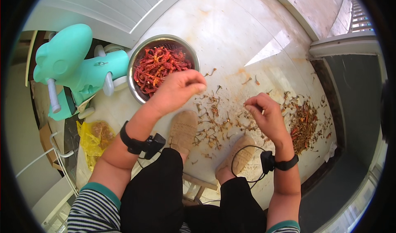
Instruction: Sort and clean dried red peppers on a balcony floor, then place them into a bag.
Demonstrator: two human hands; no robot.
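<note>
My left hand point(179, 91) is closed, fingertips pressed together, just off the near right rim of a metal bowl point(194, 53). Wrinkled dried red chili peppers point(159, 68) are heaped in that bowl. Over the scattered chili stems point(214, 110) on the floor, my right hand point(267, 114) is also closed, thumb against the curled fingers. What either hand holds, if anything, is too small or hidden to make out. To the right of my right hand lies a pile of brown stems with bits of red chili point(304, 123).
A turquoise ride-on toy point(88, 70) stands left of the bowl. Below it sits a yellow plastic bag point(93, 144). My tan shoes point(183, 130) rest on the pale floor point(231, 35) among the stems. A white door point(111, 6) is at the back left, a dark wall panel point(354, 101) at right.
</note>
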